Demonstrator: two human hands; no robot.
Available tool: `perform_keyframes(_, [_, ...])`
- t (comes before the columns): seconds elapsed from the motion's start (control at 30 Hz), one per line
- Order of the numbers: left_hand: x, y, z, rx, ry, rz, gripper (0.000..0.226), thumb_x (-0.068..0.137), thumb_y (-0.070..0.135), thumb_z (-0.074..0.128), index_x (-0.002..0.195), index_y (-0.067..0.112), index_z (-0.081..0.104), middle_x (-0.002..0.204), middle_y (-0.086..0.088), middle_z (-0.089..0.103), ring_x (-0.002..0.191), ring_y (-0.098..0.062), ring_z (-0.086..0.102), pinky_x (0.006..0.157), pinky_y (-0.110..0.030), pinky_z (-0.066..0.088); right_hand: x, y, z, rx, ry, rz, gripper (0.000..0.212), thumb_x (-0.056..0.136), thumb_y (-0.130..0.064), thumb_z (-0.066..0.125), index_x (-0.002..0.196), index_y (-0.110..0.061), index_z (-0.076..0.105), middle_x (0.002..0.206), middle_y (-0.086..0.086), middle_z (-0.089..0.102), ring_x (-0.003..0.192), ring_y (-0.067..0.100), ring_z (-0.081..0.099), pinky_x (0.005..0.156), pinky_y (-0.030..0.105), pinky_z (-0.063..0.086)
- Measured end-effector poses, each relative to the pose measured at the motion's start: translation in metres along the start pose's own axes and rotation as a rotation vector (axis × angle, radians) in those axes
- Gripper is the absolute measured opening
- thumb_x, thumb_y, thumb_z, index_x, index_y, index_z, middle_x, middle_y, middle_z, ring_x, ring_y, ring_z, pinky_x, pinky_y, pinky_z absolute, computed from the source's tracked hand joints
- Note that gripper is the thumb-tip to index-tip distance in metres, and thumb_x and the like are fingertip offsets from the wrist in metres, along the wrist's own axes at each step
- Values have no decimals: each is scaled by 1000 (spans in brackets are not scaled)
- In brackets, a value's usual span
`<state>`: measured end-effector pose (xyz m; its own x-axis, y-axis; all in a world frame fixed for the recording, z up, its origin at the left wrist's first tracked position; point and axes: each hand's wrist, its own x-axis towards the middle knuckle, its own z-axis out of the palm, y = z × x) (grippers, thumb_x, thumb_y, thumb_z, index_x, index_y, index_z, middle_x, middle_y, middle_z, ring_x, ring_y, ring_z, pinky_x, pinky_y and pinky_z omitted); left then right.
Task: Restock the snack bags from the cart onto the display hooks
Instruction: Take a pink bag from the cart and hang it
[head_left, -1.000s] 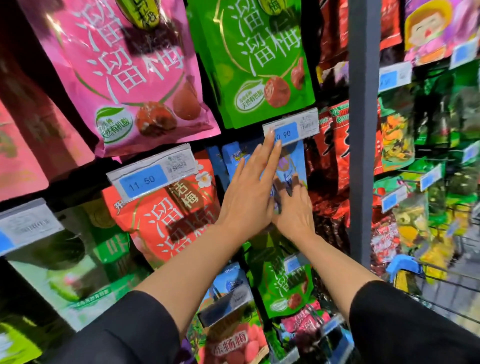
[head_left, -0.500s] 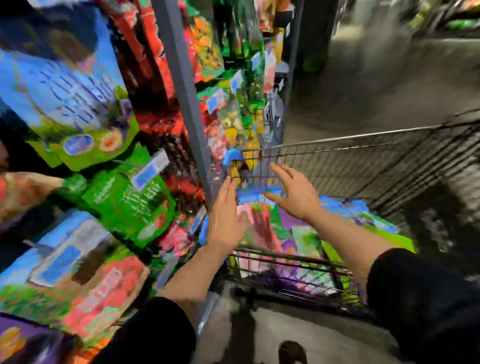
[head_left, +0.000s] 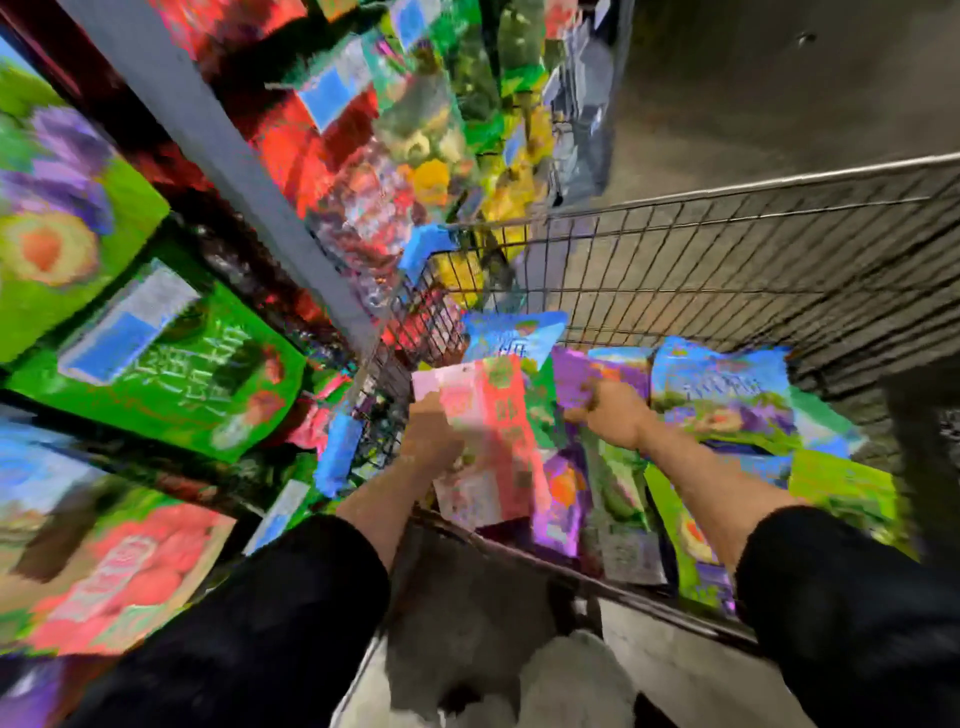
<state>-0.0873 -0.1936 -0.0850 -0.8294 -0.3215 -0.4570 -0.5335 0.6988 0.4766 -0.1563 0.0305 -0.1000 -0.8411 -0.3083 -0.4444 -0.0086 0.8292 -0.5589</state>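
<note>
- Setting: shop aisle, grey concrete floor (head_left: 753, 93); display rack (head_left: 218, 156) of hanging snack packets from 8 to 12 o'clock, all heavily blurred.
- Wire cart (head_left: 727, 249), 1 to 4 o'clock, parked against the rack; we judge this keeps stock within reach.
- Snack bags (head_left: 722, 395) heaped loose in the cart, colours mixed; print unreadable.
- Left hand (head_left: 434, 441), at centre, grasps a pink-red bag (head_left: 493, 426), raised edge-on, likely for hanging.
- Right hand (head_left: 613, 415), 3 o'clock of it, is curled onto a purple bag (head_left: 576, 379); we cannot tell whether it grips.
- Hooks hidden behind packets.
</note>
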Motion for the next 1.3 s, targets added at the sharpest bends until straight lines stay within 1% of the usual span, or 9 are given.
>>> perform_keyframes(0.2, [20,-1,7,-62,7,-242,51,75,11,71,118,-9,52,117,-25,57,112,-35,56,93,-41,46,44,-19,60,350,-140,-23,35,83,-19,73,114,-10,60,100,4,64,94,18,58,76,30,41])
perform_keyframes(0.37, [32,-30,28,-165,-20,-304,40,64,33,67,94,8,62,96,-17,65,100,-38,63,73,-33,51,76,-2,126,547,11,96,69,53,-57,72,107,-16,60,97,7,69,90,25,66,79,40,53])
perform_keyframes(0.47, [31,-25,30,-185,18,-349,62,82,25,71,135,7,44,127,-16,55,117,-36,54,92,-39,48,66,-23,114,568,44,174,49,72,-47,72,100,-8,62,92,10,68,87,28,65,74,37,50])
perform_keyframes(0.57, [31,-23,33,-228,42,-371,61,80,17,73,132,8,42,120,-13,57,110,-32,56,84,-36,48,63,-30,110,559,106,200,23,96,-20,54,104,1,52,98,16,59,94,33,57,71,36,34])
perform_keyframes(0.7, [29,-25,37,-253,73,-340,62,80,23,75,130,8,42,120,-14,57,112,-32,55,93,-46,49,54,-30,100,661,182,124,14,97,-10,47,108,-2,51,90,7,56,84,25,53,71,35,36])
perform_keyframes(0.93, [30,-9,39,-479,114,-191,35,77,29,79,100,12,58,84,6,66,75,-10,62,65,-23,48,57,-9,68,895,211,185,12,90,-12,53,84,-20,48,74,-4,50,76,20,51,69,33,40])
perform_keyframes(1.03, [27,4,38,-715,-2,-146,18,78,18,75,78,8,61,56,6,64,53,-5,60,52,-20,49,61,0,59,1050,189,236,9,91,-10,53,85,-16,53,71,3,52,57,14,51,51,26,41])
perform_keyframes(1.13, [29,14,38,-911,-182,-95,47,58,19,89,92,4,61,70,-3,68,62,-14,65,60,-26,54,59,5,49,1148,188,260,24,92,-2,51,74,-16,45,61,0,44,42,7,42,39,19,33])
perform_keyframes(1.3, [31,52,61,-828,-245,-26,50,64,5,84,108,-5,61,94,-16,69,82,-26,66,76,-39,57,58,37,32,1099,325,320,13,91,-22,56,79,-24,52,74,6,54,68,22,48,64,38,41])
